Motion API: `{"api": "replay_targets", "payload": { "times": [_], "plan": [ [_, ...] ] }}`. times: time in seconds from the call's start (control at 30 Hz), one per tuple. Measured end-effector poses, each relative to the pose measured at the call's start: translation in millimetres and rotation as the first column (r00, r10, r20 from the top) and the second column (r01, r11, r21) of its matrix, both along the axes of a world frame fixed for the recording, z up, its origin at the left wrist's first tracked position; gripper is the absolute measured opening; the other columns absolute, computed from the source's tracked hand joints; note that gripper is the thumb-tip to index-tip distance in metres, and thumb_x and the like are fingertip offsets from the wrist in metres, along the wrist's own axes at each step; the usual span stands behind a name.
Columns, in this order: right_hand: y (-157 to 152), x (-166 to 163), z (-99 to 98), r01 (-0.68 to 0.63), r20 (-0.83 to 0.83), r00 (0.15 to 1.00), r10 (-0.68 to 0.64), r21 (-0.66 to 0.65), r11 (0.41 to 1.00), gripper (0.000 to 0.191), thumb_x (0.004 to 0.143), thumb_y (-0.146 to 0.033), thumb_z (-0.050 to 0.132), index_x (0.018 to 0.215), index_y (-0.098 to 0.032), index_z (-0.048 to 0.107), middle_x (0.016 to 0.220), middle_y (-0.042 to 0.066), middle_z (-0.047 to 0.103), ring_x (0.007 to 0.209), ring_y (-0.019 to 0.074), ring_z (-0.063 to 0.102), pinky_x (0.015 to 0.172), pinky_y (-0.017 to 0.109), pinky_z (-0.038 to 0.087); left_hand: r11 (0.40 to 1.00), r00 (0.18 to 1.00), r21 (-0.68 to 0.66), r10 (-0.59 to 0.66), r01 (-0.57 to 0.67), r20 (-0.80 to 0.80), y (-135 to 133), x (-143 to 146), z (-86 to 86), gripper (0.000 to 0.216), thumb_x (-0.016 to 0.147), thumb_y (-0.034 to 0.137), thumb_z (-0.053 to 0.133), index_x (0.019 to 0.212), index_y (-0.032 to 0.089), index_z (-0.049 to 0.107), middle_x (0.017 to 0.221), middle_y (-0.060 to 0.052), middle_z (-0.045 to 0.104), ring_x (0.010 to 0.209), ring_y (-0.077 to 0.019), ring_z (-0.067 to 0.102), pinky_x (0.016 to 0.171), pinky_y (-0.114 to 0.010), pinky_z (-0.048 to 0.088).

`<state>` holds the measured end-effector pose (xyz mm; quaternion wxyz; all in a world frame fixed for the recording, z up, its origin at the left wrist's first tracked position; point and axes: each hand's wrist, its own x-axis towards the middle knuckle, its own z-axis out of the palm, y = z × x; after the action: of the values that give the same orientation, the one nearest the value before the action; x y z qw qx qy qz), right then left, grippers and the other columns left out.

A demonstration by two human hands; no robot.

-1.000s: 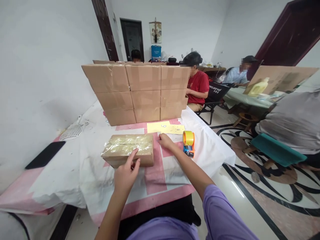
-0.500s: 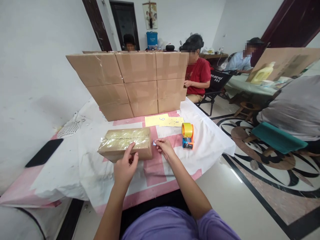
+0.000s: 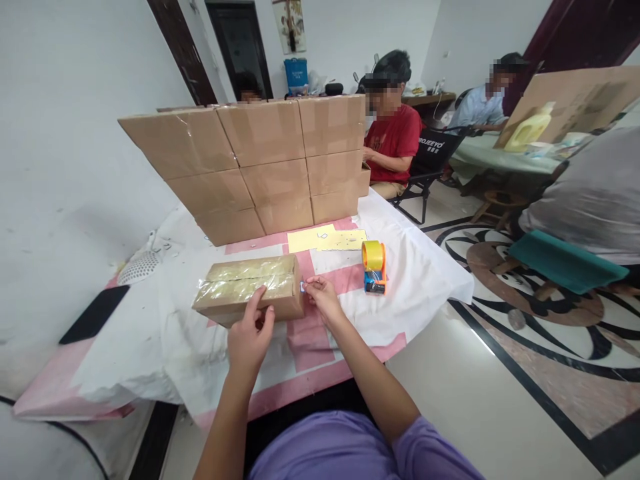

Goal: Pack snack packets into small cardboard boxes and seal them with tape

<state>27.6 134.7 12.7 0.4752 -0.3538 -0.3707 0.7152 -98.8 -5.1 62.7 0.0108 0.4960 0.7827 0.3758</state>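
Observation:
A taped cardboard box (image 3: pixel 225 308) lies on the table in front of me, clear tape shining across its top. My left hand (image 3: pixel 251 332) steadies it, with the index finger on the top and the thumb against the near side. At the box's right end, my right hand (image 3: pixel 323 297) pinches a small white label (image 3: pixel 302 287) with a bluish edge. The label is close against that end; I cannot tell whether it touches. Yellow sheets (image 3: pixel 307 240) lie behind the box, with a small white piece on them. To the right stands an orange tape dispenser (image 3: pixel 374 268) with a yellow tape roll.
A wall of stacked cardboard boxes (image 3: pixel 275 183) rises at the back of the table. A black flat object (image 3: pixel 94 315) and a white perforated object (image 3: pixel 140 267) lie left. Beyond the stack sits a person in a red shirt (image 3: pixel 397 143); other people sit farther off.
My right hand has moved slightly left, bringing the label up to the box's right end. My left hand stays on the box. The camera view has shifted a little.

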Motion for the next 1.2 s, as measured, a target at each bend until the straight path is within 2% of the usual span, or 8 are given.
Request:
{"api": "replay_targets", "payload": {
  "times": [0.13,0.33,0.5,0.6,0.7,0.83,0.97,1.2],
  "plan": [
    [-3.5,-4.7,0.6,0.028,-0.001,1.0,-0.028,0.008,1.0,0.039,0.052,-0.045,0.087,0.069,-0.022,0.06,0.063,-0.005,0.061,0.055,0.0104,0.048,0.049,0.022,0.029,1.0,1.0,-0.01,0.006,-0.006,0.016,0.2,0.3,0.5,0.051,0.095,0.034,0.057,0.145,0.026,0.054,0.068,0.004,0.07,0.06,-0.0141,0.064,0.061,-0.022,0.039],
    [-7.8,-7.4,-0.3,0.025,0.007,1.0,-0.025,-0.019,1.0,0.032,0.058,-0.043,0.079,0.069,-0.022,0.058,0.055,-0.007,0.053,0.048,0.0088,0.041,0.046,0.022,0.026,1.0,1.0,-0.018,0.012,-0.012,0.026,-0.3,2.3,0.9,0.051,0.096,0.035,0.056,0.146,0.026,0.053,0.071,0.003,0.072,0.062,-0.0151,0.065,0.063,-0.023,0.04],
    [-5.8,-9.0,-4.2,0.025,0.042,0.999,-0.025,0.009,1.0,0.025,0.061,-0.042,0.075,0.069,-0.021,0.064,0.055,-0.006,0.054,0.049,0.0097,0.042,0.046,0.022,0.028,1.0,1.0,-0.015,0.006,-0.006,0.015,-0.4,2.9,0.9,0.051,0.096,0.036,0.055,0.146,0.024,0.053,0.07,0.003,0.071,0.059,-0.0141,0.063,0.064,-0.023,0.041],
    [-10.6,-9.4,-5.1,0.069,0.077,0.994,-0.076,0.094,0.993,0.022,0.065,-0.042,0.073,0.071,-0.022,0.07,0.066,-0.001,0.065,0.062,0.0149,0.055,0.057,0.026,0.042,1.0,1.0,-0.023,0.005,-0.005,0.012,0.0,2.4,-0.2,0.051,0.096,0.035,0.055,0.146,0.025,0.053,0.071,0.003,0.071,0.061,-0.0142,0.064,0.063,-0.022,0.04],
    [-21.1,-8.6,-3.7,0.062,0.104,0.991,-0.086,0.213,0.975,0.019,0.072,-0.041,0.072,0.075,-0.024,0.077,0.085,0.003,0.074,0.087,0.0214,0.065,0.081,0.033,0.051,0.999,0.999,-0.041,0.024,-0.025,-0.025,0.5,1.0,-0.8,0.054,0.095,0.037,0.059,0.148,0.028,0.051,0.072,0.004,0.071,0.062,-0.0146,0.065,0.063,-0.022,0.039],
    [-29.3,-5.6,-4.5,-0.005,0.144,0.989,-0.042,0.315,0.949,0.025,0.08,-0.035,0.064,0.095,-0.026,0.082,0.099,0.003,0.075,0.102,0.0227,0.066,0.098,0.036,0.049,0.997,0.996,-0.042,0.06,-0.063,-0.067,0.5,-2.1,-0.3,0.055,0.093,0.039,0.061,0.146,0.028,0.052,0.071,0.005,0.071,0.063,-0.0154,0.066,0.062,-0.022,0.038],
    [-24.1,-4.8,-11.3,0.005,0.155,0.986,-0.056,0.313,0.95,0.036,0.084,-0.03,0.056,0.111,-0.026,0.08,0.113,0.003,0.075,0.112,0.0222,0.064,0.105,0.036,0.046,0.997,0.996,-0.031,0.066,-0.068,-0.056,-0.3,-4.5,-1.5,0.055,0.093,0.04,0.061,0.146,0.028,0.053,0.07,0.005,0.072,0.062,-0.0153,0.066,0.063,-0.022,0.04],
    [-22.3,-13.7,-14.7,-0.042,0.144,0.99,-0.004,0.321,0.946,0.052,0.073,-0.02,0.052,0.116,-0.026,0.079,0.123,0.001,0.074,0.119,0.0233,0.063,0.113,0.038,0.043,1.0,1.0,-0.007,-0.003,0.003,0.002,1.2,-10.6,-2.8,0.055,0.091,0.041,0.06,0.143,0.026,0.056,0.068,0.004,0.073,0.061,-0.0164,0.069,0.066,-0.023,0.045]
  ]
}}
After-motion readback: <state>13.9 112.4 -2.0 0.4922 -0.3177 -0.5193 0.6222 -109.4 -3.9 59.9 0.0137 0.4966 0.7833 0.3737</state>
